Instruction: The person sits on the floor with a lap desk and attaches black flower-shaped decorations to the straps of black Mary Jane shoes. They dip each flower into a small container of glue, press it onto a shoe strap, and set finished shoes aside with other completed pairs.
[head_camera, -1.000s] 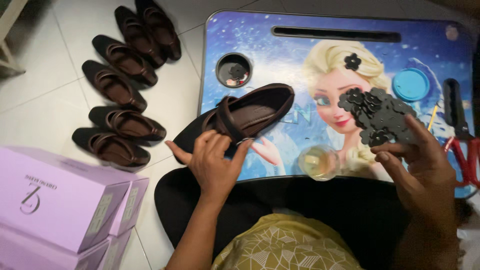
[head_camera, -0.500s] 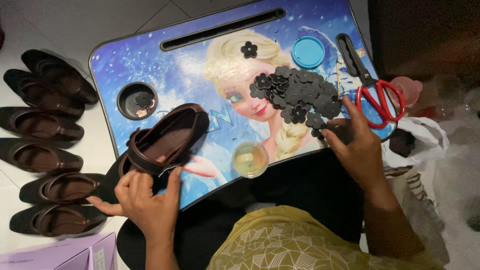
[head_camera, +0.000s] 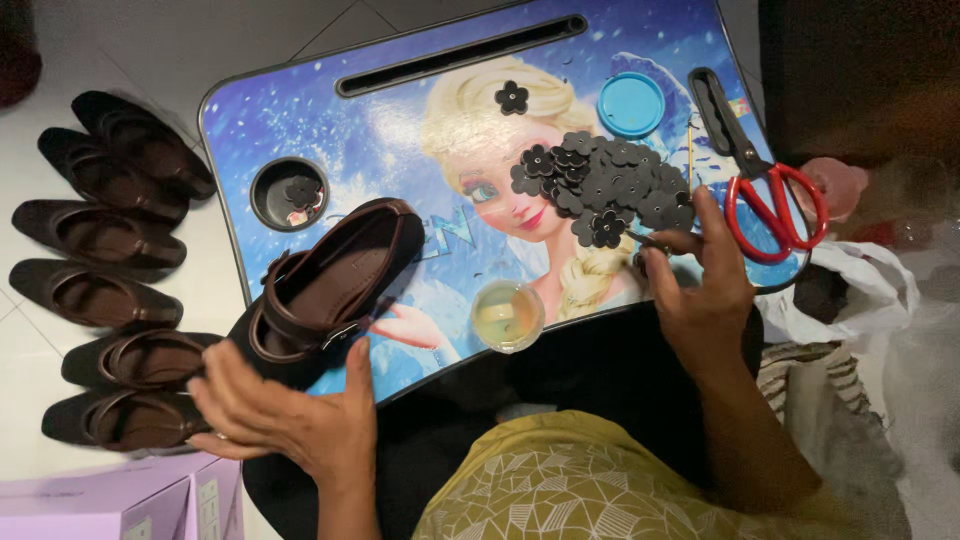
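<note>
My left hand (head_camera: 285, 415) grips the heel of a dark brown strapped shoe (head_camera: 325, 285) that lies on the front left of a blue lap tray (head_camera: 400, 130) printed with a cartoon figure. My right hand (head_camera: 700, 290) rests at the tray's front right edge, fingertips pinched on a thin tool that touches a pile of several black flower cut-outs (head_camera: 600, 185). One more black flower (head_camera: 512, 97) lies apart, farther back. A small round cup of yellowish glue (head_camera: 507, 315) stands between my hands.
Red-handled scissors (head_camera: 765, 190) and a blue lid (head_camera: 631, 104) lie at the tray's right. The tray's round cup hole (head_camera: 290, 193) holds small bits. Several dark shoes (head_camera: 100, 290) line the white floor at left, lilac boxes (head_camera: 110, 505) below them. A white bag (head_camera: 860, 290) lies right.
The view has swung and closed in on the tray. My left hand still holds the shoe; my right hand has settled at the flower pile with its fingertips pinched.
</note>
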